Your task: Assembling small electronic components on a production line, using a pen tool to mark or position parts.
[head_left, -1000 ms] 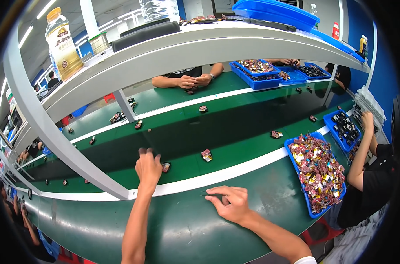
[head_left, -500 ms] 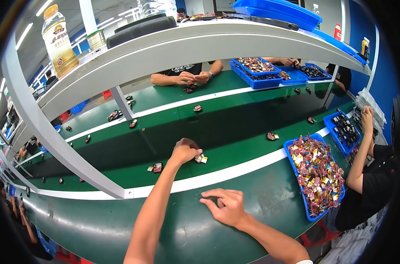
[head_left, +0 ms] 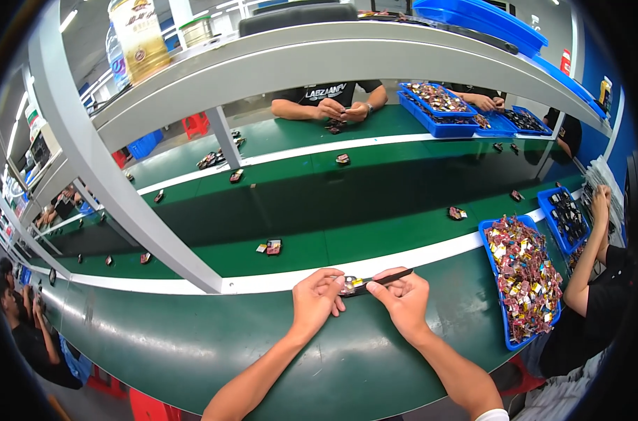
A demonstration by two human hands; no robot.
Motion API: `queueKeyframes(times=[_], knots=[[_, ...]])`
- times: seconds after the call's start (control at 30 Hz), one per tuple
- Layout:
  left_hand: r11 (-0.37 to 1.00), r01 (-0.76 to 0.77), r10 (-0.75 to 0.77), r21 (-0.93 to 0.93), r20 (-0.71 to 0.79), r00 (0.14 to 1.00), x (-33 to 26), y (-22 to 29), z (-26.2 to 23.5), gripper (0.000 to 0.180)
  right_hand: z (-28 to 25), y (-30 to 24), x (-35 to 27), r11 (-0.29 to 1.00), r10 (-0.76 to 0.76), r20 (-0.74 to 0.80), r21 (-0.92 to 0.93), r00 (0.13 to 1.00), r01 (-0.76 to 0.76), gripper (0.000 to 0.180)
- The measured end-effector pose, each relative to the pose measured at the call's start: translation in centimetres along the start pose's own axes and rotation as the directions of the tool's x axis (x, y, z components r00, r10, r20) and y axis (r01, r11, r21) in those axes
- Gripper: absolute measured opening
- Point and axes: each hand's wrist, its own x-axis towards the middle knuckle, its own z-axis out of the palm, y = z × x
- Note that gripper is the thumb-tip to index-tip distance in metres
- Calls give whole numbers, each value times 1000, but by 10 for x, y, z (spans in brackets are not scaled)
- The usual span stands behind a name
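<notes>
Over the near green worktop [head_left: 192, 344], both hands meet at the edge of the belt. My left hand [head_left: 313, 303] pinches a small electronic part [head_left: 351, 283] with yellow and whitish patches, partly hidden by fingers. In my right hand [head_left: 406, 300] are black tweezers [head_left: 396, 276], slanting across the fingers with the tip end at the part. Whether the tips touch it I cannot tell. On the belt just beyond lies a similar dark reddish part [head_left: 274, 247] with a pale tag beside it. Another such part [head_left: 457, 212] lies farther right.
To the right stands a blue tray [head_left: 514, 345] heaped with reddish, yellow and white parts; another blue tray [head_left: 543, 203] holds black parts. A grey shelf [head_left: 277, 59] spans overhead, with a post [head_left: 133, 182] at left. Co-workers sit across the belt [head_left: 333, 196] and at the right.
My left hand has drawn back from the belt with the part. My right hand has moved up to it with the tweezers, and the two now meet. The view has shifted slightly.
</notes>
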Motion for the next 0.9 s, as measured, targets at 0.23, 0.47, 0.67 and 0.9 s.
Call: queueKeyframes(times=[0.23,0.47,0.67,0.9], knots=[[998,-47,46,-41,-15,999,-3,-5,0,17,1,0,-1,992,-20,0,-127,1000,20,13],[995,-94,93,-24,-13,996,-4,-5,2,17,4,-3,-3,972,-53,-23,-232,998,47,14],[992,-102,103,-69,18,995,-6,-5,3,18,4,-2,-2,998,54,-16,-36,998,-55,13],[990,-102,107,-98,52,993,-6,-5,1,19,0,-13,0,965,261,-5,8,965,-261,13]])
